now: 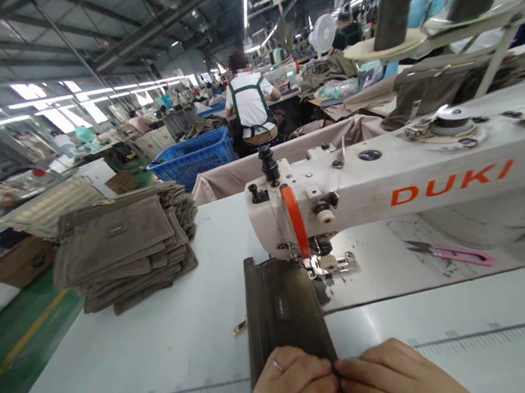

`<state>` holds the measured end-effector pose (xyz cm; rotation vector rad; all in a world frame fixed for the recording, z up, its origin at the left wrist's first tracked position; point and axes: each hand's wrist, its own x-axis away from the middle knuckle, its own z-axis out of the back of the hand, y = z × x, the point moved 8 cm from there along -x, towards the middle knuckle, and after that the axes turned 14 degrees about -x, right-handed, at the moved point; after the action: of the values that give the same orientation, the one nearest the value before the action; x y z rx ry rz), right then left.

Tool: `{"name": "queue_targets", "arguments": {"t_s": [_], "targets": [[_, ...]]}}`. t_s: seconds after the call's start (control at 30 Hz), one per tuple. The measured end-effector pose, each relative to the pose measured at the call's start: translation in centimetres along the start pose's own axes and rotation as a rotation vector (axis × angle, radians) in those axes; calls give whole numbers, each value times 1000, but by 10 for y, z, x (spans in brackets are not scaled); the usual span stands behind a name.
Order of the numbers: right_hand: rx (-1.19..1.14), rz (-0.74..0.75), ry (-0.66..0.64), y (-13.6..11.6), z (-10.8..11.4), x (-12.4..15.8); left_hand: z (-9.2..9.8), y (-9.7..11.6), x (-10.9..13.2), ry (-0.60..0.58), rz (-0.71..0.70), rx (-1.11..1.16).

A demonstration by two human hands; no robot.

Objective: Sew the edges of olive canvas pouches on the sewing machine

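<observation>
A dark olive fabric panel (293,313) with a small label and a zipper pull (239,327) at its left side lies lengthwise on the table. Its far right edge sits at the presser foot of the white sewing machine (344,196). My left hand (296,387), with a ring on one finger, is closed on the near right edge of the panel. Beside it, my right hand (390,377) pinches the same edge, the fingertips of both hands nearly meeting. The near end of the panel is hidden under my hands.
A stack of similar olive pieces (119,249) rests at the table's left. Pink-handled thread snips (455,252) lie under the machine arm. A ruler scale (485,339) runs along the near table. Beyond are a blue crate (195,157), thread cones (392,7) and a seated person (250,100).
</observation>
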<state>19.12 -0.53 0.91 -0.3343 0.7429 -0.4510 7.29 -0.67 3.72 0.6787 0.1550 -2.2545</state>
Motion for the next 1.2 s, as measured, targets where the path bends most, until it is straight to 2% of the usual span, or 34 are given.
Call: {"name": "queue_targets", "arguments": {"t_s": [0.07, 0.23, 0.53, 0.67, 0.87, 1.07, 1.2], "targets": [[21, -8, -21, 3, 0, -4, 0, -4, -5, 3, -7, 9], [18, -13, -24, 9, 4, -19, -2, -20, -15, -83, 42, 53], [-105, -153, -134, 26, 8, -41, -12, -39, -31, -196, 27, 56], [-138, -246, -181, 36, 8, -51, -19, -51, -34, -196, 41, 53], [-149, -363, -265, 55, 7, -59, -26, -67, -38, -125, 30, 54], [-90, -373, -323, 72, 4, -69, -32, -81, -49, -152, 1, 6], [-56, -360, -310, 81, 2, -74, -34, -92, -56, -166, 3, -24]]}}
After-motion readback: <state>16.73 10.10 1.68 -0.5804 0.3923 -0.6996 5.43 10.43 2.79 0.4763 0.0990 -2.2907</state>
